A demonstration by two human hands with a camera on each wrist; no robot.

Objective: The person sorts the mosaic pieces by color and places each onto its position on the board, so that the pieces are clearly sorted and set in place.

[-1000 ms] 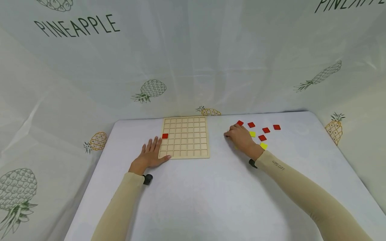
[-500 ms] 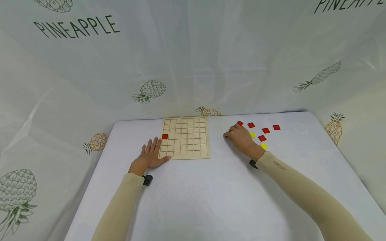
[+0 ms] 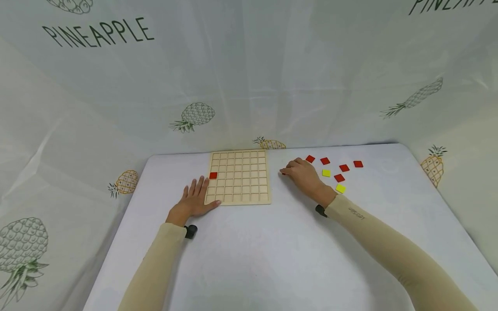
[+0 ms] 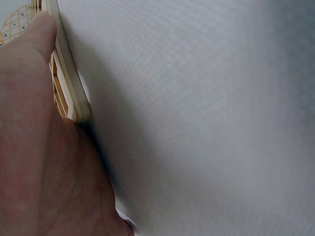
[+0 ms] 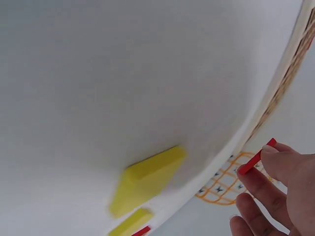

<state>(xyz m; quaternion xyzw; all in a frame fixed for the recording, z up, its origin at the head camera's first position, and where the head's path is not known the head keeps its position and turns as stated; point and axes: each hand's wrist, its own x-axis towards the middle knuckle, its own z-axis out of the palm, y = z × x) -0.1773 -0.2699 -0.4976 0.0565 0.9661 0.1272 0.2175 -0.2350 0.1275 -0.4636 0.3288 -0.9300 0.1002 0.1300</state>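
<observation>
In the head view, the right hand [image 3: 305, 175] covers all but a sliver of the red tile [image 3: 283, 171] it pinches. The left hand [image 3: 190, 202] hides part of the near left edge of the wooden board [image 3: 238, 177]. Printing on the right sleeve [image 3: 356, 213] is too small to read; both sleeves and the worktop [image 3: 249, 259] run off the bottom edge. Curtain lettering [image 3: 453, 5] at top right is cut through.

In the left wrist view, the left hand's fingers other than the thumb lie outside the picture, and only a strip of board shows. In the right wrist view, the nearest yellow tile [image 5: 147, 182] is blurred, another yellow tile [image 5: 131, 223] is cropped below, and the right hand leaves at the right edge.
</observation>
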